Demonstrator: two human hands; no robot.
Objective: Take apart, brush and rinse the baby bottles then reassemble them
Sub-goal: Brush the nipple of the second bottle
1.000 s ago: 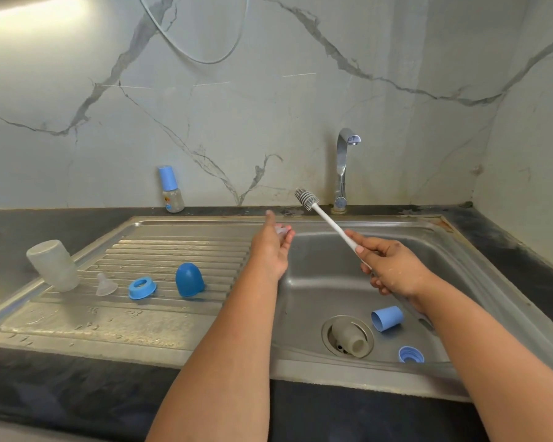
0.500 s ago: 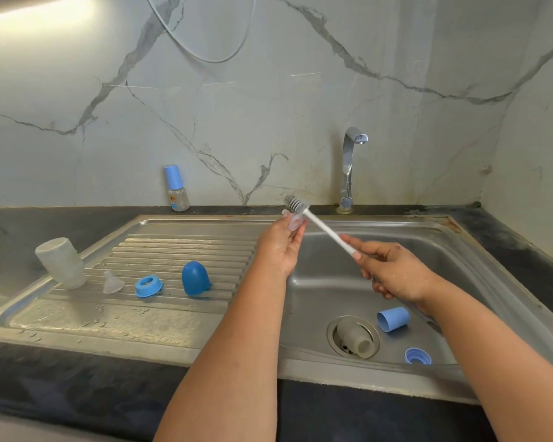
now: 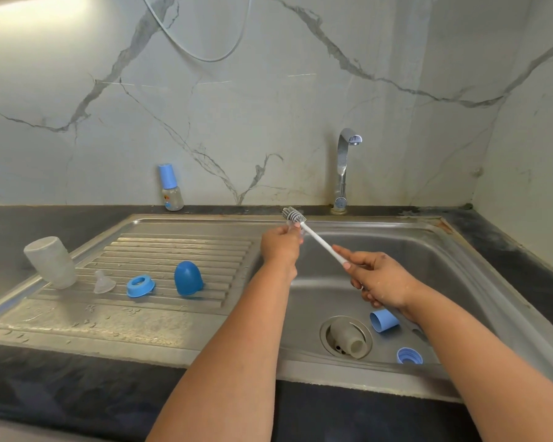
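The left hand (image 3: 281, 247) pinches a small clear teat (image 3: 292, 225) (mostly hidden by fingers) above the sink (image 3: 444, 250), against the bristles of the bottle brush (image 3: 313, 236), whose white handle the right hand (image 3: 379, 279) grips.

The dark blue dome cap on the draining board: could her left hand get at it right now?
Probably, but not freely: nothing lies between the left hand and the dark blue dome cap, yet that hand is pinching a small clear teat.

brush (image 3: 293, 215) head now against left hand (image 3: 280, 247) — teat (image 3: 296, 229) meeting bristles
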